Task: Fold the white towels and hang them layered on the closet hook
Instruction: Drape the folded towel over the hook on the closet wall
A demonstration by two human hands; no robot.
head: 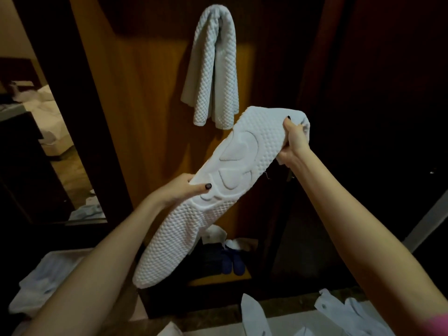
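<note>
You see blue slippers (232,263) at lower centre, a rumpled bed (56,112) at left, and white clothing (344,314) at lower right.

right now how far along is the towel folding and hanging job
Done: one white waffle-weave towel already hangs draped on the wooden closet panel; the hook itself is hidden under it. In hand: a second white waffle-weave towel with an embossed pattern, folded long, gripped by the right hand at its upper end and the left hand mid-length. Left: draping it over the first.

A bedroom, shown by wooden closet (150,93), rumpled bed (52,110), slippers (232,263).
</note>
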